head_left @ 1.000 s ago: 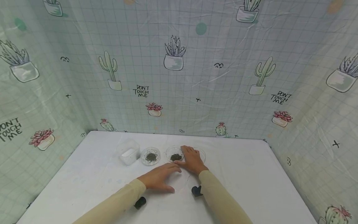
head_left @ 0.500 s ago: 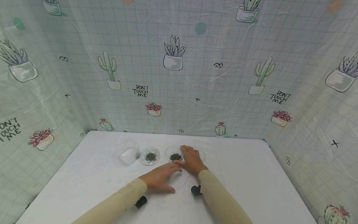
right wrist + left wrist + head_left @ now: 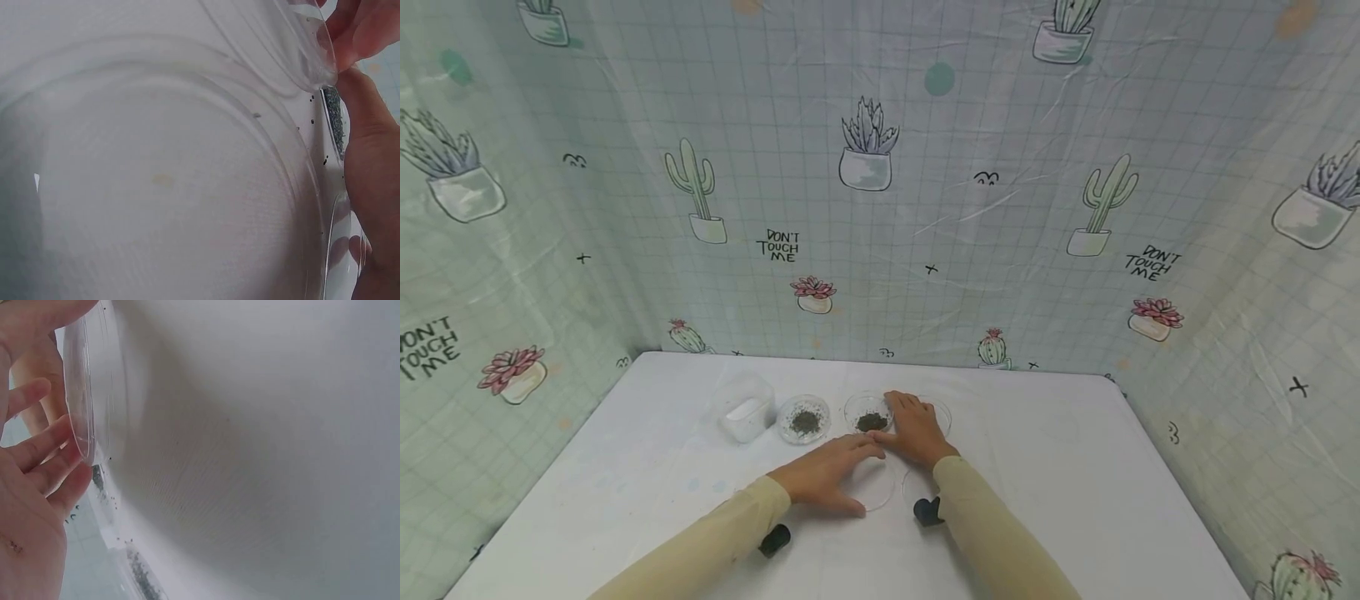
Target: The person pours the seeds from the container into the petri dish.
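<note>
My left hand [image 3: 827,475] holds a clear petri dish [image 3: 880,500] by its edge, thumb near and fingers far, over the white table. In the left wrist view that dish [image 3: 78,394] stands steeply between thumb and fingertips. The right hand [image 3: 916,427] curves round the right side of a petri dish with dark grains [image 3: 871,422], its thumb at the front rim. Under the right wrist lies another clear dish [image 3: 156,56], large in the right wrist view. Partly behind the right fingers sits one more clear dish [image 3: 946,417].
A second petri dish of dark grains [image 3: 806,421] stands left of the hands. Beside it is a clear plastic tub [image 3: 747,412] with something white in it. Small dark grains [image 3: 312,122] lie scattered on the white table [image 3: 1045,467]. A cactus-print curtain [image 3: 940,217] encloses the back and sides.
The left hand has shifted very slightly, and the outline of its clear dish shows more plainly. The right hand and the dishes of grains have stayed in place.
</note>
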Motion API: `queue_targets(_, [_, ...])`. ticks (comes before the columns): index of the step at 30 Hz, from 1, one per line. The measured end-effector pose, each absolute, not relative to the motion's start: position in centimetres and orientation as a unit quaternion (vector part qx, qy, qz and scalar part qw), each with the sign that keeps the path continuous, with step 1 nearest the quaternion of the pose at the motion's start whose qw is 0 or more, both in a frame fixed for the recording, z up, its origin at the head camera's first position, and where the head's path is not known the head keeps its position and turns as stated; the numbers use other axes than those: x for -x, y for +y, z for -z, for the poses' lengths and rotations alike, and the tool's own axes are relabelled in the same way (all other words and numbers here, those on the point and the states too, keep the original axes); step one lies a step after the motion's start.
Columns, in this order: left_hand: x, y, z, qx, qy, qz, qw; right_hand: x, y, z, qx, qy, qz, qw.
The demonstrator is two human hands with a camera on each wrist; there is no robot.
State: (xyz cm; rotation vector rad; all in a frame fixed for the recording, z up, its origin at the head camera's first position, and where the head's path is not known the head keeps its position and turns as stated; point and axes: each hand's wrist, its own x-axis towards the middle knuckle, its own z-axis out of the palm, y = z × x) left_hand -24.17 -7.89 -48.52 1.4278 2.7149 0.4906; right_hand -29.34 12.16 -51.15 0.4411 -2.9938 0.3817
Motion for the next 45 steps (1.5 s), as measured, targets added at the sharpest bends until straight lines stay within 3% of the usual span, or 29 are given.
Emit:
queue_targets(8, [24.2,-8.3,47.9,-0.439,0.883,-0.162,0.041,29.5,12.2,51.3,-0.141,-0.983,-0.111,0.046])
queue_targets(28, [25.3,-8.9,46.6,-0.398,0.897,-0.191,0.000,29.3,12.3,51.3,-0.136,-0.982,-0.125,0.032])
queue_targets(45, [26.4,-8.2,46.0,-0.365,0.917,-0.156,-0.037,29.6,14.4,49.9,-0.139,-0.979,-0.121,0.091])
